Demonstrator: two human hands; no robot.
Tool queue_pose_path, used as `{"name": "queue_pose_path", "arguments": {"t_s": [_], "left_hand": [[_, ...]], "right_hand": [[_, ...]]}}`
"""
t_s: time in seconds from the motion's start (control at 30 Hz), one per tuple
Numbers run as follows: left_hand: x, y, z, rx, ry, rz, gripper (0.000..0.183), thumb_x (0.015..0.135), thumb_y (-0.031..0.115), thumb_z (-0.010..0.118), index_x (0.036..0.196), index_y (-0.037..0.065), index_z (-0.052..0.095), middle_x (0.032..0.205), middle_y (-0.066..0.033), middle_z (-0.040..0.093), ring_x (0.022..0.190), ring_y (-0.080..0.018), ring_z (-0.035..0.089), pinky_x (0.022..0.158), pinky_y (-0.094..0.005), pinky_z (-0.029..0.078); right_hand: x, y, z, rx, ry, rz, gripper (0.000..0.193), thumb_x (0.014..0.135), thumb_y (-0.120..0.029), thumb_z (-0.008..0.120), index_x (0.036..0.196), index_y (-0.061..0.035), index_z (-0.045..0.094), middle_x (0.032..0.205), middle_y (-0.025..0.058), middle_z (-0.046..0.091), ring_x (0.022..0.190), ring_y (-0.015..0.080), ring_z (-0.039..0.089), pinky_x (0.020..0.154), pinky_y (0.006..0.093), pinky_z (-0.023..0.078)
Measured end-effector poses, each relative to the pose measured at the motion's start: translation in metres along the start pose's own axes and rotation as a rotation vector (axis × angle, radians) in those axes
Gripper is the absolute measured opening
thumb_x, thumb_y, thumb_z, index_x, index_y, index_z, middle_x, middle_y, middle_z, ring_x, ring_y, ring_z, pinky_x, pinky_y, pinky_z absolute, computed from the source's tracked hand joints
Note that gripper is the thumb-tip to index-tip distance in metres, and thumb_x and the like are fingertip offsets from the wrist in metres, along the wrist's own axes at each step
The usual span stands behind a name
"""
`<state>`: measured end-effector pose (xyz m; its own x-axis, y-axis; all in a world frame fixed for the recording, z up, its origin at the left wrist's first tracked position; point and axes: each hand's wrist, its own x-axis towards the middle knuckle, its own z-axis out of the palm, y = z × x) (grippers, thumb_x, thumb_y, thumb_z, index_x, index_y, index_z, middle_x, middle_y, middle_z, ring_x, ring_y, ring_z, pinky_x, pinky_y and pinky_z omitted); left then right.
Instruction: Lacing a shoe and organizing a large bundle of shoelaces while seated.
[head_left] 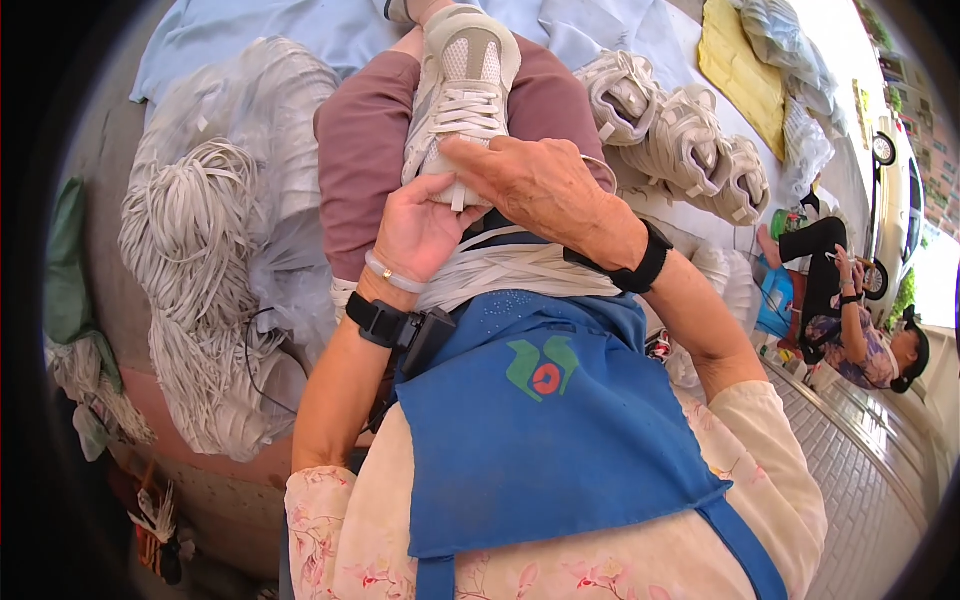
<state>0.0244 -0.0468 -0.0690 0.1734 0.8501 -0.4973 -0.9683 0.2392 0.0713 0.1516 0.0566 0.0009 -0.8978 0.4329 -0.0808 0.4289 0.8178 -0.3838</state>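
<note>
A white and grey sneaker (pixel 462 95) lies between my knees, toe pointing away, with flat white laces crossing its front. My left hand (pixel 422 228) holds the near end of the shoe around the tongue and collar, thumb and fingers closed on it. My right hand (pixel 555 190) reaches over from the right, its bent fingers closed at the top of the lacing; whether a lace is pinched in them is hidden. A bundle of loose white laces (pixel 515 272) lies across my lap, just below the hands, above my blue apron (pixel 560 440).
Several similar laced sneakers (pixel 690 140) stand in a row to the right of my knee. On the left, a large hank of flat laces (pixel 195 220) rests against clear plastic bags (pixel 285 110) of pale items. Light blue cloth (pixel 260 30) spreads ahead. Another person (pixel 860 340) sits at the far right.
</note>
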Motion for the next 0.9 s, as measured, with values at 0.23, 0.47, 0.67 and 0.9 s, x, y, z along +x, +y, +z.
{"name": "queue_pose_path", "arguments": {"t_s": [0.23,0.47,0.67,0.9], "left_hand": [[-0.002,-0.008,-0.01,-0.067,-0.04,0.059,0.038,0.094,0.01,0.039,0.131,0.001,0.04,0.127,-0.0105,0.051,0.118,-0.0229,0.048,0.103,-0.0439,0.035],[-0.005,-0.01,0.003,-0.08,-0.037,0.092,0.04,0.094,0.013,0.042,0.132,0.002,0.039,0.127,-0.0101,0.052,0.119,-0.0224,0.048,0.101,-0.0431,0.037],[-0.001,-0.007,0.008,-0.159,-0.056,0.082,0.043,0.097,0.025,0.044,0.134,0.006,0.037,0.131,-0.0096,0.05,0.12,-0.0243,0.048,0.099,-0.0446,0.039],[0.003,-0.007,0.014,-0.12,-0.027,0.082,0.045,0.095,0.027,0.047,0.135,0.008,0.038,0.13,-0.0092,0.051,0.119,-0.0249,0.049,0.099,-0.0459,0.039]], "right_hand": [[0.003,-0.01,0.0,-0.035,0.012,0.08,0.025,0.084,-0.027,0.059,0.102,-0.0124,0.05,0.059,0.0088,0.059,0.054,0.0285,0.062,0.044,0.0377,0.046],[-0.006,-0.001,0.001,0.069,-0.041,0.027,0.029,0.087,-0.027,0.056,0.112,-0.0144,0.051,0.074,0.0104,0.063,0.06,0.0298,0.063,0.049,0.0391,0.047],[-0.036,0.01,0.011,0.319,0.269,0.123,0.023,0.085,-0.018,0.059,0.106,-0.009,0.056,0.081,0.01,0.06,0.068,0.0297,0.061,0.056,0.0386,0.048],[-0.043,0.013,0.012,0.264,0.25,0.216,0.015,0.083,-0.016,0.059,0.094,-0.0068,0.058,0.08,0.0092,0.058,0.069,0.0295,0.061,0.058,0.0388,0.048]]}}
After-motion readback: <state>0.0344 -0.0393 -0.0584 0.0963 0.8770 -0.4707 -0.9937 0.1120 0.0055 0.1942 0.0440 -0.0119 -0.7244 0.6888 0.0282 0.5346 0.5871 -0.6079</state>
